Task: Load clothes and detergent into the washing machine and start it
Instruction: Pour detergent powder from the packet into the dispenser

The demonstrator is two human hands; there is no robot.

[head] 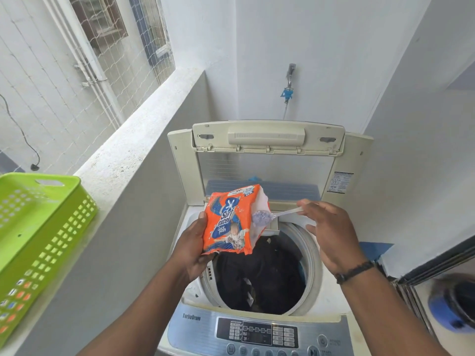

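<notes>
Orange detergent packet (228, 222) gripped in left hand (191, 249)

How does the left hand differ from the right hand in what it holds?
The left hand grips an orange detergent packet; the right hand pinches a clear spoon heaped with powder. The left grips from below; the right pinches the handle. Both are above the washing machine.
</notes>
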